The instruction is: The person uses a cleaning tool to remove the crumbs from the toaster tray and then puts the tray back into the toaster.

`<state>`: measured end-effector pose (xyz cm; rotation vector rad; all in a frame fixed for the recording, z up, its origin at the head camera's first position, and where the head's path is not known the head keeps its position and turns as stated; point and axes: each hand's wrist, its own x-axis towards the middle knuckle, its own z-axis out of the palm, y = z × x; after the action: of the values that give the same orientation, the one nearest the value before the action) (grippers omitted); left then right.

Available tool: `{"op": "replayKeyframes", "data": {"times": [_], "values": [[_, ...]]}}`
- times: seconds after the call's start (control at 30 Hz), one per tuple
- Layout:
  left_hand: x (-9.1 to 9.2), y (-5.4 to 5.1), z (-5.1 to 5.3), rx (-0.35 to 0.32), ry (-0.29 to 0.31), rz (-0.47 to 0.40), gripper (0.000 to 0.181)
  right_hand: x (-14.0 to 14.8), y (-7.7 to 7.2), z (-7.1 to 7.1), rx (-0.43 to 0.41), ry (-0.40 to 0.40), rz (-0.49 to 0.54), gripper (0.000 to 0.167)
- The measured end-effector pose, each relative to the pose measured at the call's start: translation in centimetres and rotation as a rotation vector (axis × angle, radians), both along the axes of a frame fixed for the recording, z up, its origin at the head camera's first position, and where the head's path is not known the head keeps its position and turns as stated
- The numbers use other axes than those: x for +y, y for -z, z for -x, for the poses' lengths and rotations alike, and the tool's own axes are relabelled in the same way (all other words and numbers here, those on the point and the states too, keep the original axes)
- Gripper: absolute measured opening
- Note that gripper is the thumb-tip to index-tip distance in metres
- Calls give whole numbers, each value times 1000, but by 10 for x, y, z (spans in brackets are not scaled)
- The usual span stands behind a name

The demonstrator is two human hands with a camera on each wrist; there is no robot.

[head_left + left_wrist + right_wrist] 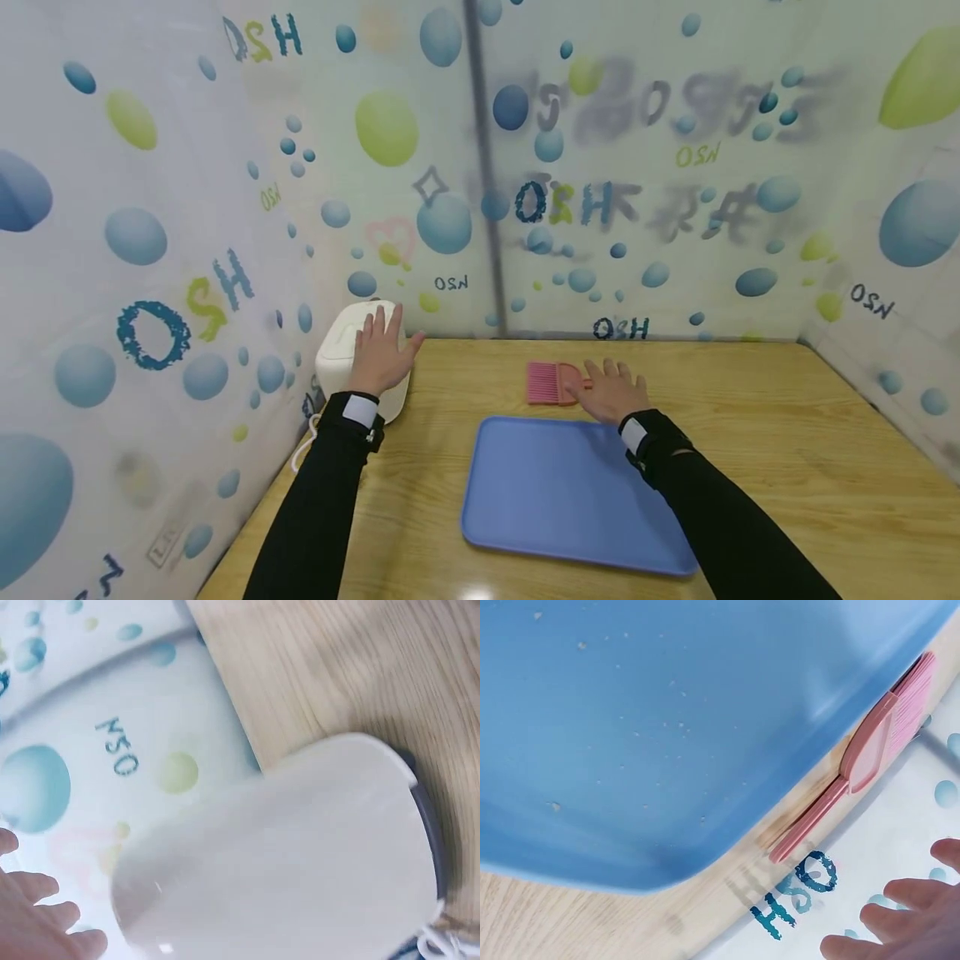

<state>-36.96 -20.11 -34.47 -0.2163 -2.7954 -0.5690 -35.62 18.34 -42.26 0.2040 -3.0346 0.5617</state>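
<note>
We see the pink brush [551, 383] lying on the desk [420, 500], right of centre in the head view, just beyond the far edge of the blue tray [555, 492]. Its long axis runs roughly left to right across that frame, bristles on the left, handle on the right and mostly hidden behind the right hand [611, 393]. So the brush lies to the left of the right fingers, handle end nearest them, and the right hand is clearly the nearer one. Those fingers stand apart and wrap round nothing; whether the thumb touches the brush we cannot tell. In the right wrist view, small pale specks [555, 806] dot the tray. The left hand [378, 354], left of centre in the head view, has its fingers straight and apart in front of the white machine [337, 343]; contact we cannot judge. A white cord [312, 427] trails beside the machine, near the wall cover [187, 167].
</note>
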Motion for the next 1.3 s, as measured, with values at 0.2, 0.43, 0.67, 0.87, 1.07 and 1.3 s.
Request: {"op": "replayKeyframes", "data": {"times": [0.2, 0.43, 0.67, 0.87, 1.07, 1.3], "values": [[-52, -1, -8, -1, -100, -23, 79, -16, -4, 9, 12, -31, 2, 82], [-95, 13, -23, -59, -238, -139, 78, -41, -5, 22, -9, -59, 58, 83], [-111, 31, -31, -81, -243, -413, 78, -88, -11, 28, -32, -171, 218, 79], [-108, 49, -27, -63, -210, -575, 78, -134, -15, 24, -143, -213, 423, 81], [-97, 61, -28, -97, -245, -682, 81, -169, -14, 18, -189, -265, 543, 79], [-78, 60, -20, 34, -209, -693, 74, -192, -11, 27, -224, -297, 586, 77]]}}
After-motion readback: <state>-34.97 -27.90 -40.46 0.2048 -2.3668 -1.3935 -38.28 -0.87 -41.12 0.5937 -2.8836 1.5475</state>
